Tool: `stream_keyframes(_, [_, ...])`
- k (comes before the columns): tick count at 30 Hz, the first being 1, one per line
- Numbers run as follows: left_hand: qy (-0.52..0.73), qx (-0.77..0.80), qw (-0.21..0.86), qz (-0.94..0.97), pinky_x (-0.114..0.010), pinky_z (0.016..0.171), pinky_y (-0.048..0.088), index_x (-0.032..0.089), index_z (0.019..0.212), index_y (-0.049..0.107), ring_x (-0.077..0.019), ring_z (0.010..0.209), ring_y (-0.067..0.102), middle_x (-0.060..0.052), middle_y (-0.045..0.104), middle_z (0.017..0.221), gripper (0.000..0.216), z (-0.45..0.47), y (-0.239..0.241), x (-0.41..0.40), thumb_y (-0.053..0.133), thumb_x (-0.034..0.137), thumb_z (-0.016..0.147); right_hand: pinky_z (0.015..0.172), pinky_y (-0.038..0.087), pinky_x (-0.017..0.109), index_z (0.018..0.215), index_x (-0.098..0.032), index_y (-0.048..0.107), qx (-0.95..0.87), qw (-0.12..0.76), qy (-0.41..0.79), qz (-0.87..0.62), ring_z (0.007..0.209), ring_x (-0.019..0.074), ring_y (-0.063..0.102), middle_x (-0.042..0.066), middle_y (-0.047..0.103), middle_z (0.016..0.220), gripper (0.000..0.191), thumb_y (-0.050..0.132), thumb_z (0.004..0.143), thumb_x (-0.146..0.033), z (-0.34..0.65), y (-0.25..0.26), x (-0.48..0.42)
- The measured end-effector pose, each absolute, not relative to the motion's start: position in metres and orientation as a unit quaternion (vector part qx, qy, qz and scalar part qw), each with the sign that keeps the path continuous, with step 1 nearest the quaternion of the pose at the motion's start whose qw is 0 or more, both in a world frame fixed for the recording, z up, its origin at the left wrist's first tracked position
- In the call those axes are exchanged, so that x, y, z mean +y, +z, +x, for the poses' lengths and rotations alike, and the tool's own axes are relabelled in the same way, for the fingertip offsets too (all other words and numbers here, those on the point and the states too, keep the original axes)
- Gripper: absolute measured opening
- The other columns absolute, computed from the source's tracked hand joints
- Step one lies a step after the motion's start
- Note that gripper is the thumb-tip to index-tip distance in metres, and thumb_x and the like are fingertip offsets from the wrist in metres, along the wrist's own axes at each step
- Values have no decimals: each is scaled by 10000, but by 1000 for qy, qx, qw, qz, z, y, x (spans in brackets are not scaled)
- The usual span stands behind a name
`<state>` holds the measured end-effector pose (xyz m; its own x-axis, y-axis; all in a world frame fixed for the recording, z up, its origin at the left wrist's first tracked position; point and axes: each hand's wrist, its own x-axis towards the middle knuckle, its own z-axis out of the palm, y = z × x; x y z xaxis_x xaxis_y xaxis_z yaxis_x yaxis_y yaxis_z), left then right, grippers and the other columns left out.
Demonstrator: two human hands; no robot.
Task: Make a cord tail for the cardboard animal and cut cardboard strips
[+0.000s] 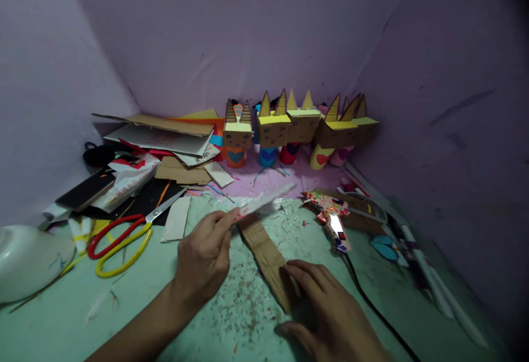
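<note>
My left hand (204,257) pinches the near end of a clear plastic ruler (266,200), which angles up to the right just above a brown cardboard strip (266,257). That strip lies on the green mat (61,318). My right hand (326,312) rests flat on the strip's near end, fingers stretched out and pressing it down. Both hands are at the bottom middle of the view.
Red and yellow scissors (124,238) lie left of my hands. A glue gun (333,219) with a black cable (372,307) lies to the right. Several cardboard animal figures (289,128) stand along the back. A pile of cardboard sheets (165,136) is at back left, and a white bowl (28,260) at far left.
</note>
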<state>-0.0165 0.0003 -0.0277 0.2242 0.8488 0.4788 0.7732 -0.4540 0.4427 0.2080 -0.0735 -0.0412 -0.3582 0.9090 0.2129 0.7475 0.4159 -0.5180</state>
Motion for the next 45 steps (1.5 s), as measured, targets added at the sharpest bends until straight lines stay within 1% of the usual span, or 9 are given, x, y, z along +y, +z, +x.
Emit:
stream_keyframes(10, [244,470,30,848,-343,658,475,172,923,623,-223,821,559,-87,588,912,234,-4,-32,-16,495,126,733,674,533,342,1079,-117,490,-798,312,71,-511,805,219,598,131,621,925,419,612,692,-222,191,-55,-77])
stream_keyframes(17, [430,503,137,737,-223,563,419,149,757,599,-112,602,532,-2,573,656,117,-10,-11,-10,495,176,801,443,440,173,1020,-130,568,-699,418,113,-569,444,95,552,0,625,596,234,467,818,-190,192,-54,-80])
stream_keyframes(21, [368,553,274,695,-215,578,445,179,847,636,-128,645,585,11,658,733,149,-9,-11,-6,527,246,771,344,326,193,1052,-122,588,-578,402,247,-666,335,96,405,-67,448,398,349,443,833,-352,186,-53,-80])
stream_keyframes(25, [268,579,357,683,-258,676,456,209,914,636,-165,766,612,6,683,831,208,-4,-20,-3,502,245,759,365,329,213,951,-141,642,-522,400,299,-691,375,116,439,-37,487,417,373,458,798,-426,182,-52,-82])
stream_keyframes(33, [105,608,194,763,-315,624,390,197,685,626,-199,699,574,-35,610,753,236,2,-24,-10,445,293,803,399,360,234,952,-202,654,-592,315,269,-691,414,150,530,-1,606,497,352,440,807,-441,190,-47,-83])
stream_keyframes(38, [172,579,219,766,-284,627,380,184,719,583,-159,675,544,-18,583,733,158,-2,-26,-8,461,244,799,403,381,239,948,-209,652,-625,267,257,-687,424,159,556,3,627,506,334,455,811,-440,194,-47,-84])
stream_keyframes(41, [265,533,232,769,-267,635,377,176,730,575,-141,676,525,-14,568,724,145,-5,-24,-8,461,231,801,429,423,242,901,-206,650,-611,300,229,-695,447,153,559,6,627,540,290,476,811,-420,199,-47,-83])
stream_keyframes(43, [307,511,258,760,-257,633,376,173,715,576,-135,672,516,-11,562,708,157,-5,-21,-8,458,233,799,504,477,252,964,-198,619,-615,355,173,-682,547,155,590,27,647,669,254,496,814,-362,205,-43,-77])
stream_keyframes(45, [312,523,319,726,-241,593,369,172,660,562,-127,623,492,3,539,640,181,-5,-18,-6,464,258,784,661,512,306,1093,-199,558,-656,394,81,-639,780,187,610,81,632,937,294,494,814,-266,212,-36,-67])
